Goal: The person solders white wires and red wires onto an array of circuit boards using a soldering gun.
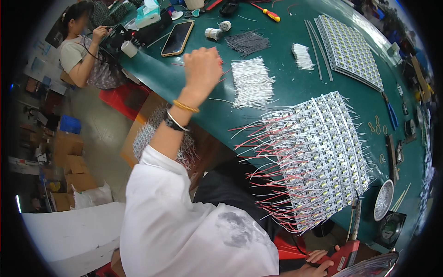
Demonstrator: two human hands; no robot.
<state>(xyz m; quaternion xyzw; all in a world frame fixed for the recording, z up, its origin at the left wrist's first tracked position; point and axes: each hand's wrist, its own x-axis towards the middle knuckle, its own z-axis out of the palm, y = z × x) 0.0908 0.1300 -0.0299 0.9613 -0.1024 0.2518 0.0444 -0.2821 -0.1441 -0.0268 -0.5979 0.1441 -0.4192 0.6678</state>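
My left hand point(202, 69) is closed, knuckles up, over the green table. Red wires point(225, 73) show at its edges; whether the fingers grip any of them is hidden. Just right of it lies a bundle of short white wires point(253, 82). My right hand point(318, 264), at the lower edge, is wrapped around the red handle of a soldering gun point(344, 258). The gun's metal tip reaches the near right corner of a panel of small LED circuit boards point(318, 161). Rows of red and white wires stick out from the panel's left side.
A phone point(177, 39), dark wires point(248, 43) and a screwdriver point(271, 15) lie farther back. Stacked LED panels point(349, 51) rest at the far right. Near the right edge are blue-handled pliers point(392, 113) and a round metal bowl point(383, 200). Another person point(83, 51) sits at the left.
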